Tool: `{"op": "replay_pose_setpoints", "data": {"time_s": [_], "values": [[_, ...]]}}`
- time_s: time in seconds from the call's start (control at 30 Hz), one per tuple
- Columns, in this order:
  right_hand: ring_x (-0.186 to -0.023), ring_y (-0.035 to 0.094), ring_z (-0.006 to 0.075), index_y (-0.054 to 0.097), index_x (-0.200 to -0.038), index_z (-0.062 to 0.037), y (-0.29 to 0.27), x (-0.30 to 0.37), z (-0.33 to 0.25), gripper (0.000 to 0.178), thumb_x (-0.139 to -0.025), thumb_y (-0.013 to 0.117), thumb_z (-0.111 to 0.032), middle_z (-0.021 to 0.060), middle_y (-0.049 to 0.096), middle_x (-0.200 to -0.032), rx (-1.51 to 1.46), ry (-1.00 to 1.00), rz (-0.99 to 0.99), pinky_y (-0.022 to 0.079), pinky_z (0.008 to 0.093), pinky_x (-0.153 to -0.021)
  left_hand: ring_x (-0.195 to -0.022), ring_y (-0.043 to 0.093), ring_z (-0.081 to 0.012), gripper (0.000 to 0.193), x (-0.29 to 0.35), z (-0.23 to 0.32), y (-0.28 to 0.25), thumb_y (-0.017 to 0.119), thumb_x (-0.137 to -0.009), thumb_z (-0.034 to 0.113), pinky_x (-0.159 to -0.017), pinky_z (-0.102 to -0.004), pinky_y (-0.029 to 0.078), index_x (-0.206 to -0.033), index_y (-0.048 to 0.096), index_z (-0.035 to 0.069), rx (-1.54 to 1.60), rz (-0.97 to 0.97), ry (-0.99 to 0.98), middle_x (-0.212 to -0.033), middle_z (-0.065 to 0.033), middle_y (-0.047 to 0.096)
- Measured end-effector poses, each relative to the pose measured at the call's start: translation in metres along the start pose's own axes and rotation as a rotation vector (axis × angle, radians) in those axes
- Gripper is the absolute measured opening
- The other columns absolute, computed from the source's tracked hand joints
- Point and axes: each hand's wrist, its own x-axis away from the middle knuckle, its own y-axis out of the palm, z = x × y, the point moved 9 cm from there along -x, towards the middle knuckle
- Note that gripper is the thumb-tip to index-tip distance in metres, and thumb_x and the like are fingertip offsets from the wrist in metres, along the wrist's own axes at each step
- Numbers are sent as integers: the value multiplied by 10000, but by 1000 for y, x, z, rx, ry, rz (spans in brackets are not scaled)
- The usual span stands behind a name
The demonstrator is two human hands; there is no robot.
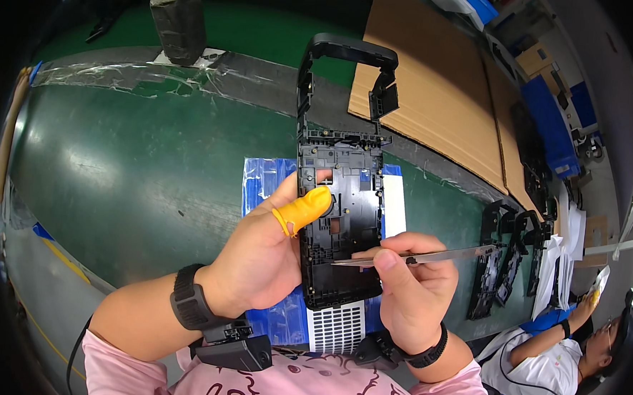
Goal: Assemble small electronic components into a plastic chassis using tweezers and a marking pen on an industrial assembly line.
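over the green table (pixel 118 166) | left hand (pixel 260 255) clamped round black plastic housing (pixel 350 188) | right hand (pixel 413 295) pinching metal tweezers (pixel 449 257) | best brace housing firmly, guide tweezers lightly

frame (pixel 357 221) above table (pixel 132 159), cardboard (pixel 437 82) behind to the right, more frames (pixel 486 274) farther right
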Motion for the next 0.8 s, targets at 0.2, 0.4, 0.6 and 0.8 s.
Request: {"op": "replay_pose_setpoints", "data": {"time_s": [0.2,0.4,0.6,0.8], "values": [[-730,591,121,533,-950,56,1,-2,4,155,-798,568,50,104,601,-828,-19,-14,12,465,198,-641,-863,498,-119,254,0,-2,1,426,-906,126,-768,-300,456,-1160,429,120,124,3,-29,-1044,-18,509],[-733,584,111,536,-951,59,0,-2,6,161,-794,570,57,94,595,-827,10,-18,16,456,191,-632,-956,529,-162,258,-1,0,4,419,-904,113,-822,-337,459,-1161,423,95,144,-32,-13,-1091,-61,511],[-730,580,104,543,-945,55,-3,-3,10,156,-793,575,51,93,594,-826,28,-4,32,454,190,-635,-966,528,-164,270,0,1,3,425,-903,124,-806,-324,468,-1171,416,95,125,-41,2,-1080,-64,517],[-737,589,114,543,-938,56,-2,-2,7,147,-794,576,45,100,597,-835,10,10,52,469,195,-641,-966,532,-165,513,-1,4,4,488,-784,-83,-806,-297,454,-1242,347,99,-19,-111,69,-1099,-67,508]]}}
